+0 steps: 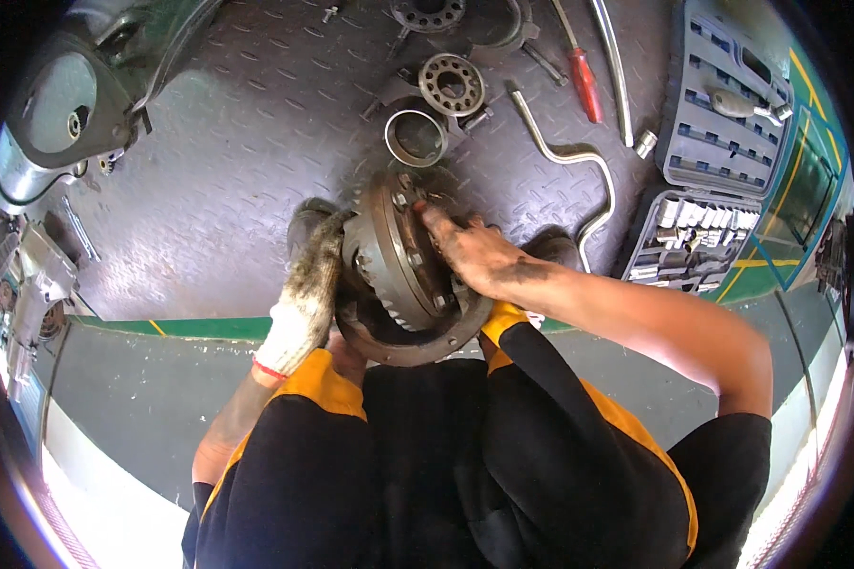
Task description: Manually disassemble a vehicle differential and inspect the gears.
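A: Quick one. What's getting hidden?
B: The left hand (pixel 308 251), in a smudged white glove, is pressing against the left side of the gear assembly (pixel 389 256); its fingertips are disappearing behind the teeth. Can't tell how far it's closing.
A: And the right hand (pixel 474 251)?
B: Bare, and reaching across the right side. One finger is lying along the bolted face, its tip touching near the top. The other fingers are mostly hiding, so I can't tell if they're gripping.
A: Anything else unclear?
B: A dark rounded shape (pixel 552 248) is sitting just past the right wrist, half covered. The large metal housing (pixel 62 114) at far left is running into the dark fisheye rim.
A: Where's the assembly sitting?
B: Between the hands, right in front of the person, at the near side of the diamond-plate surface (pixel 190 190). A loose steel ring (pixel 416 138) is lying just beyond it.
A: Which way is it pointing?
B: The disc is standing on edge and tilting. Its bolted face is turning right, its teeth are facing left. Its long outline is running steeply from upper left to lower right.
A: Looks?
B: Dark grey-brown metal, greasy, with bolt heads (pixel 414 258) ringing the face and coarse slanted teeth showing along the left. A heavy curved collar (pixel 413 355) is wrapping around its lower end, on the person's side.
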`<state>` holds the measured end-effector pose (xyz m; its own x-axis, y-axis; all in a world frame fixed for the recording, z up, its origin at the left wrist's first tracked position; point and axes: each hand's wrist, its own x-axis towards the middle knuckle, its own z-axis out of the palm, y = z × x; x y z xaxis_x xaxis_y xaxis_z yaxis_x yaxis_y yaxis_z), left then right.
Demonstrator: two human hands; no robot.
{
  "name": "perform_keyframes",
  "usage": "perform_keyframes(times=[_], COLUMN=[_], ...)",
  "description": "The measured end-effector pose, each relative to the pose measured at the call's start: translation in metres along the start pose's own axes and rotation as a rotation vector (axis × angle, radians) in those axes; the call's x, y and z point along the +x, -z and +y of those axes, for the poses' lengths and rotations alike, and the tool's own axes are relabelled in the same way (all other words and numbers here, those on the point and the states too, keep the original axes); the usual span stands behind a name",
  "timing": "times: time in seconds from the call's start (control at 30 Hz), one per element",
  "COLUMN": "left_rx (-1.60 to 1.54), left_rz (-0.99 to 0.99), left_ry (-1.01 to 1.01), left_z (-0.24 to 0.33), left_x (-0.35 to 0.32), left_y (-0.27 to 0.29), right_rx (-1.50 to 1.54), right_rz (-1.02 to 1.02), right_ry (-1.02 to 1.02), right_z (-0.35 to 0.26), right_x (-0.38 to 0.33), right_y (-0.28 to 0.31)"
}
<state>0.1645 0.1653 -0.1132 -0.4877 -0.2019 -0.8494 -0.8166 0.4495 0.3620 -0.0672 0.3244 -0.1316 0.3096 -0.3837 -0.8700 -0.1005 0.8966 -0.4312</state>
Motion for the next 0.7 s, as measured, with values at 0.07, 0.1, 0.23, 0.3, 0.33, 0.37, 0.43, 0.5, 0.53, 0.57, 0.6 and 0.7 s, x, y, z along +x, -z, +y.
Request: perform_keyframes(times=[0.07,0.1,0.23,0.3,0.33,0.37,0.43,0.5,0.53,0.57,0.6,0.7], left_rx=[-0.263,-0.435,-0.639,-0.733,-0.788,-0.750,-0.648,-0.455,-0.418,-0.461,-0.570,-0.621], left_rz=[0.014,0.060,0.185,0.196,0.212,0.215,0.184,0.171,0.192,0.129,0.120,0.129], left_ry=[0.056,-0.003,-0.059,-0.039,-0.030,-0.076,-0.089,-0.173,-0.238,-0.169,-0.161,-0.141], left_z=[0.006,0.011,0.030,0.037,0.040,0.043,0.048,0.052,0.055,0.058,0.061,0.066], left_x=[-0.001,-0.004,-0.003,-0.002,-0.002,-0.001,-0.001,0.000,0.003,0.004,0.007,0.013], left_y=[0.000,-0.001,-0.009,-0.009,-0.007,-0.005,0.003,0.012,0.014,0.017,0.017,0.016], right_rx=[0.024,0.029,0.241,0.297,0.351,0.389,0.571,0.664,0.658,0.641,0.626,0.595], right_rz=[-0.016,-0.034,-0.036,-0.027,-0.011,-0.004,-0.020,-0.026,0.006,0.030,0.049,0.108], right_ry=[0.064,0.074,-0.073,-0.037,-0.008,-0.005,0.077,0.102,0.116,0.114,0.097,0.092], right_z=[0.002,0.003,0.007,0.011,0.013,0.015,0.022,0.028,0.031,0.033,0.034,0.031], right_x=[0.000,0.000,0.006,0.010,0.012,0.014,0.016,0.015,0.013,0.012,0.011,0.009], right_y=[0.003,0.004,0.004,0.001,-0.002,-0.004,-0.008,-0.011,-0.012,-0.013,-0.013,-0.012])
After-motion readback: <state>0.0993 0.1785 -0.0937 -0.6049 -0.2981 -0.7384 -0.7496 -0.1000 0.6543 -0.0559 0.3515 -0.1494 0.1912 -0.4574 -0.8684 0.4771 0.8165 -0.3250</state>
